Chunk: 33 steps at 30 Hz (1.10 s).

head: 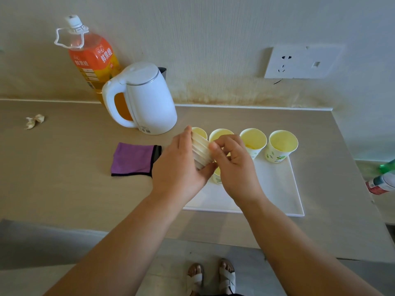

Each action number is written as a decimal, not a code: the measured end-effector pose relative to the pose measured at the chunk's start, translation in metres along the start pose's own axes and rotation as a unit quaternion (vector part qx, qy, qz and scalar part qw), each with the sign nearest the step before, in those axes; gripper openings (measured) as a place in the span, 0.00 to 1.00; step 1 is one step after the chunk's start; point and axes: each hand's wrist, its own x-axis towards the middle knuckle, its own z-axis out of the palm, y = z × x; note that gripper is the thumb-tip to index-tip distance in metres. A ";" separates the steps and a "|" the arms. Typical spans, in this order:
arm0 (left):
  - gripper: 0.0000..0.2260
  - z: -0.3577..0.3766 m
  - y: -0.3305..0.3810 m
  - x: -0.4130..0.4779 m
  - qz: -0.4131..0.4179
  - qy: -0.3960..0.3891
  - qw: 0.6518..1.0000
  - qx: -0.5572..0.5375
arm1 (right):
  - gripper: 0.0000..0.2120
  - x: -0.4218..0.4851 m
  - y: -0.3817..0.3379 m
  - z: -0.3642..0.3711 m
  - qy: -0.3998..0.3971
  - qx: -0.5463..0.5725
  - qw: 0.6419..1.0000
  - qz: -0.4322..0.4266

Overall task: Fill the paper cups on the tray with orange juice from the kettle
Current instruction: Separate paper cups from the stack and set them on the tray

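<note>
A white kettle [147,101] stands shut on the counter, left of and behind the white tray [275,189]. Several paper cups stand in a row along the tray's far edge; the two right ones [253,142] [282,146] show yellow-orange juice inside. My left hand [177,167] grips a tilted stack of nested paper cups [201,152] above the tray's left end. My right hand [233,165] pinches the stack's rim end with thumb and fingers. Another cup [217,177] stands on the tray, mostly hidden under my hands.
A large orange juice bottle [92,58] stands against the wall behind the kettle. A purple cloth [133,159] lies left of the tray, a crumpled paper scrap [34,121] at far left. Bottles [382,180] lie at the right edge. A wall socket [299,63] is above.
</note>
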 end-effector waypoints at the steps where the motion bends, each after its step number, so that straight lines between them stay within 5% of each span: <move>1: 0.41 0.000 0.001 0.000 -0.004 -0.001 1.000 0.000 | 0.12 0.000 -0.001 0.001 0.008 0.005 1.000 0.005; 33: 0.33 -0.001 0.013 0.008 -0.023 -0.007 1.000 0.020 | 0.10 0.016 -0.001 0.003 0.089 0.015 0.995 0.036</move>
